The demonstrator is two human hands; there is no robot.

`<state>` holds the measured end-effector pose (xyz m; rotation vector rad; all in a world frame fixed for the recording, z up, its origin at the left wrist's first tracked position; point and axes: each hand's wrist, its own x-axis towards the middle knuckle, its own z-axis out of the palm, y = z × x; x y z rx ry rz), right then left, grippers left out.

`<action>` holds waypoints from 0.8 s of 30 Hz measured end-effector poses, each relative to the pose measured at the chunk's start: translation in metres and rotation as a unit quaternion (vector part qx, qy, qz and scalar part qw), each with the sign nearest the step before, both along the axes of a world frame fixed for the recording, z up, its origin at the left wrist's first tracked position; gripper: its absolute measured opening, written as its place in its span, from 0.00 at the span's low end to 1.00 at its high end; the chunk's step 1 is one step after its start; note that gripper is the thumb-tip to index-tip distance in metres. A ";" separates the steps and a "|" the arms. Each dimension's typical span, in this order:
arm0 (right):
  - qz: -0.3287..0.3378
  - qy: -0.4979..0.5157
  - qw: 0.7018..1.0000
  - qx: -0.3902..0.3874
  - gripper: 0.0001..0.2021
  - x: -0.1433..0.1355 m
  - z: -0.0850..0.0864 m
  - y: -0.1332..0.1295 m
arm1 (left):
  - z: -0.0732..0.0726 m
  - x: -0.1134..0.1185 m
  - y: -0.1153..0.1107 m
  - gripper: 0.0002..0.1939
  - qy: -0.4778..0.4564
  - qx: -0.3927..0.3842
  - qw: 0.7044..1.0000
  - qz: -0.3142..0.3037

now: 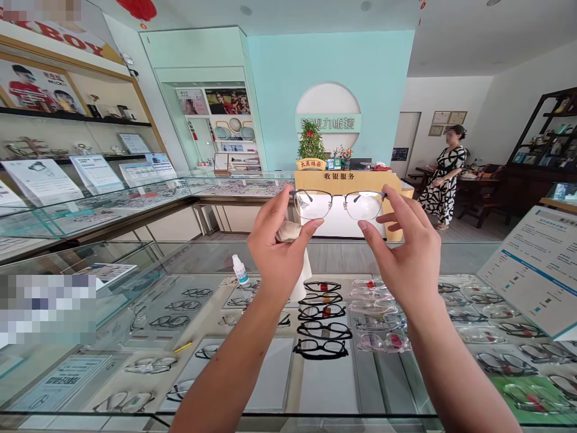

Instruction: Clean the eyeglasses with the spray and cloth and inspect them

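A pair of eyeglasses (337, 204) with a dark upper rim and clear lenses is held up in front of me, above the glass counter. My left hand (282, 246) grips its left end between fingers and thumb. A pale cloth (301, 270) is also tucked in that hand and hangs down below it. At the other end of the frame, my right hand (406, 240) pinches the corner, its thumb near the lens's lower edge. Below and left of my hands stands a small white spray bottle (240, 269) on the counter.
The glass display counter (270, 415) spans the foreground, with rows of black-framed glasses (322, 347) and clear-framed glasses (383, 341) in it. A printed sign (536, 270) leans at right. Beyond are a wooden cashier desk (392, 182) and a standing person (446, 171) in a patterned dress.
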<state>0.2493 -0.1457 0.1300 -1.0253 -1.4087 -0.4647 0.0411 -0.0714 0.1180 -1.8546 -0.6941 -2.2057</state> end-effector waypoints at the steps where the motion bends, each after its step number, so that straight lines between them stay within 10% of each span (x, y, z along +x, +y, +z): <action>1: 0.000 0.000 1.000 -0.001 0.27 0.000 0.000 0.000 | 0.000 0.000 0.000 0.34 0.001 0.005 1.000 0.000; 24: 0.035 0.027 0.998 -0.054 0.30 0.002 -0.002 0.003 | -0.002 0.001 -0.004 0.37 0.004 0.019 0.998 0.062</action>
